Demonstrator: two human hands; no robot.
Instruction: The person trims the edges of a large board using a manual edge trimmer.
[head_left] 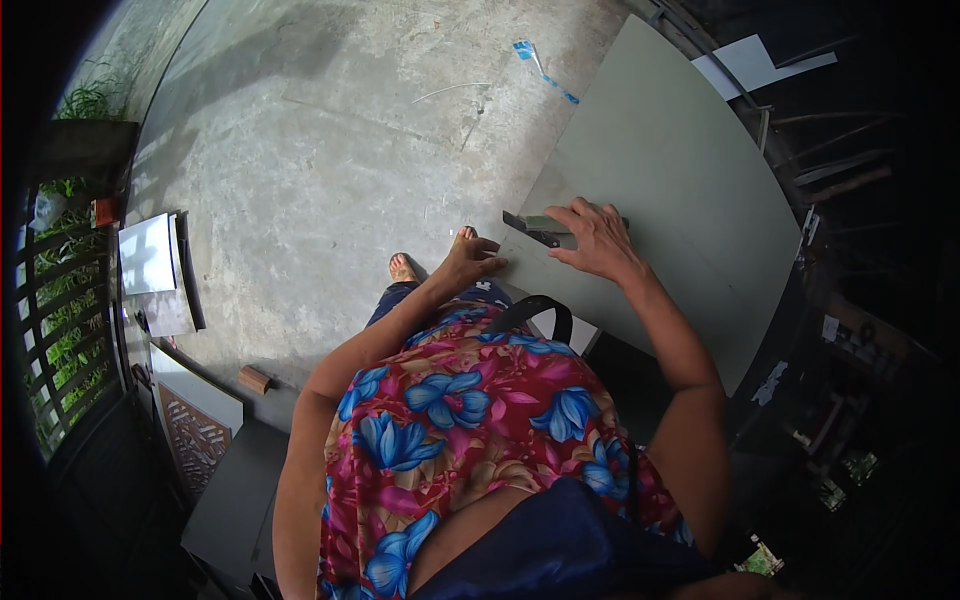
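Right hand [597,242]: my fingers curl over the tool [542,225], gripping it on the grey board [665,200], near the edge. Left hand [470,265]: fingers open, loosely bent, at the board's edge; contact cannot be determined.

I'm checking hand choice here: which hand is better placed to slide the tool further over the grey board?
Right, I'd judge: the right hand spans the tool on the grey board, while the left hand is by its edge, apart from the tool.
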